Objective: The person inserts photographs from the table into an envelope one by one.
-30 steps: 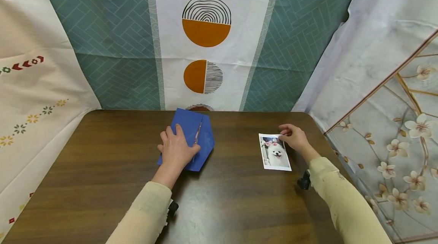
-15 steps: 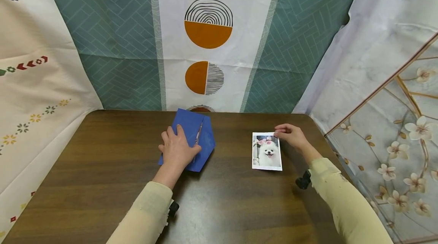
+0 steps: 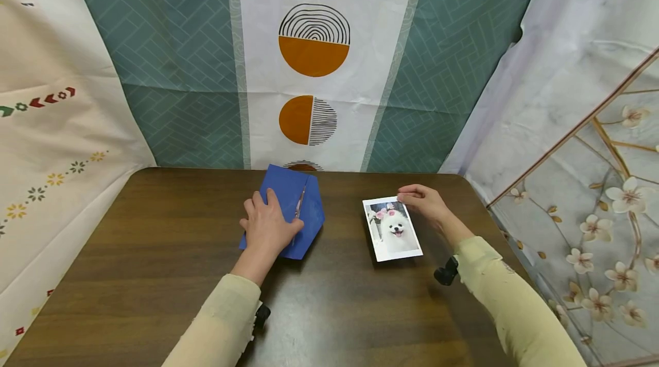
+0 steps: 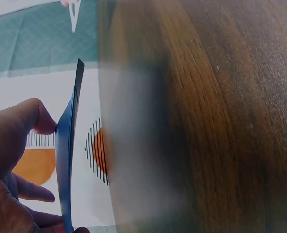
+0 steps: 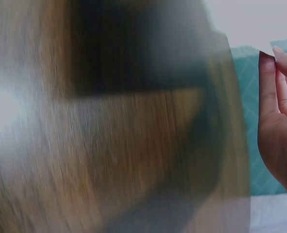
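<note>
My left hand (image 3: 266,228) holds a blue envelope (image 3: 309,224) at the table's left centre. The envelope's flap points right, and a narrow slit runs down its front. In the left wrist view the envelope (image 4: 65,145) appears edge-on, raised off the wood, with the thumb on one face and fingers at its lower part. On the right, my right hand (image 3: 428,206) pinches the top right corner of a photo (image 3: 393,231). The photo has a white border and shows a fluffy white dog with pink flowers. It is tilted and held above the table.
A dark brown wooden table (image 3: 329,310) lies under both hands. A teal and white patterned cloth (image 3: 319,87) hangs behind its back edge. Light patterned cloths stand at the left (image 3: 62,155) and right (image 3: 576,207). Each wrist wears a small black device.
My right hand has carried the photo leftward, towards the envelope, and the photo has turned slightly and its tilt has changed. The left hand and envelope have hardly moved.
</note>
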Available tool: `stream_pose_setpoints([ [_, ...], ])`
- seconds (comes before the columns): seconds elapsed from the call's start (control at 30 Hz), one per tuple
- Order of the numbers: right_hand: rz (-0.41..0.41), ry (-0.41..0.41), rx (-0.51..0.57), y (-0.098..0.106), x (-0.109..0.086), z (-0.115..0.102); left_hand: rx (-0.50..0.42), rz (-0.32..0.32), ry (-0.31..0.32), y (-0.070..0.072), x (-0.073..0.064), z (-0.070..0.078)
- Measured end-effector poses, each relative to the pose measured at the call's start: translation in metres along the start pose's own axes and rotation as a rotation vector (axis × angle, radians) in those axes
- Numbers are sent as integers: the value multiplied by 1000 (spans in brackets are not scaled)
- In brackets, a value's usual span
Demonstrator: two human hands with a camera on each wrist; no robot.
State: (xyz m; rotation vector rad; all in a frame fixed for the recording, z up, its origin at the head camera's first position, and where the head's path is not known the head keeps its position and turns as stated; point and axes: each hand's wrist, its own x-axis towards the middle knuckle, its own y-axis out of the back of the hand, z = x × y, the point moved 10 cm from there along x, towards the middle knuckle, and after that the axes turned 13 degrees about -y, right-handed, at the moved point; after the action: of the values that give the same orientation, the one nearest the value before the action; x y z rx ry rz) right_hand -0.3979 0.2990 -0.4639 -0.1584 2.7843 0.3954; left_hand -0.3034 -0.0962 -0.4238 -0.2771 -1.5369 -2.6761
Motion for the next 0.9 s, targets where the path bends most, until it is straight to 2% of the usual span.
stream_pose_setpoints([
  [0.23,-69,21,70,-32,4,-12,0,1,-2,1,0,0],
  [0.5,-124,19,100,-73,9,-28,-8,10,-1,1,0,1],
  [0.9,-160,19,106,-121,17,-43,-15,33,-2,3,0,3],
])
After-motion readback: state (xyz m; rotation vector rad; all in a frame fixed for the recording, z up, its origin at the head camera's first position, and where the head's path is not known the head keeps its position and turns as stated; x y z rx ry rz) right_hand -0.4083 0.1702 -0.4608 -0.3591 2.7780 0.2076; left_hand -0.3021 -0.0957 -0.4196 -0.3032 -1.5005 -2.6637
